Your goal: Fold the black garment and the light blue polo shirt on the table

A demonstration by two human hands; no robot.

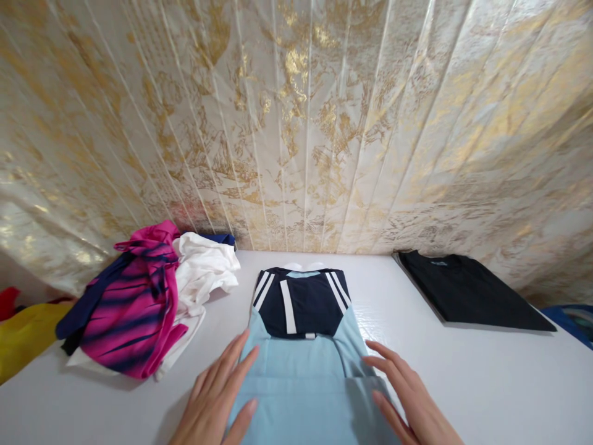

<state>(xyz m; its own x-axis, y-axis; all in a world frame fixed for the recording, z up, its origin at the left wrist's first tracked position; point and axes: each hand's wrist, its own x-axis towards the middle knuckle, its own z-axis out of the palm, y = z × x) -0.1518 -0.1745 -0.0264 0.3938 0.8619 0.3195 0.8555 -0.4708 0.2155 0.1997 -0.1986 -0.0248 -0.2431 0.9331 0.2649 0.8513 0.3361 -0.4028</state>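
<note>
In the middle of the white table a light blue shirt (296, 361) lies with its sides folded in. Its dark navy shoulder part, with white stripes, points away from me. A fold line runs across the light blue body near my hands. My left hand (220, 395) is at the shirt's left edge, fingers spread and stretched forward. At the right edge is my right hand (405, 392), its fingers also apart. Neither hand grips the cloth; whether the fingertips touch it I cannot tell. The shirt's near end runs out of the picture.
A loose pile with a pink and navy garment (134, 309) and a white garment (204, 266) lies at the left. On the right rests a folded black shirt (467, 290). Yellow cloth (28, 337) shows at the far left. Behind the table (384, 296) hangs a gold-patterned curtain (296, 123).
</note>
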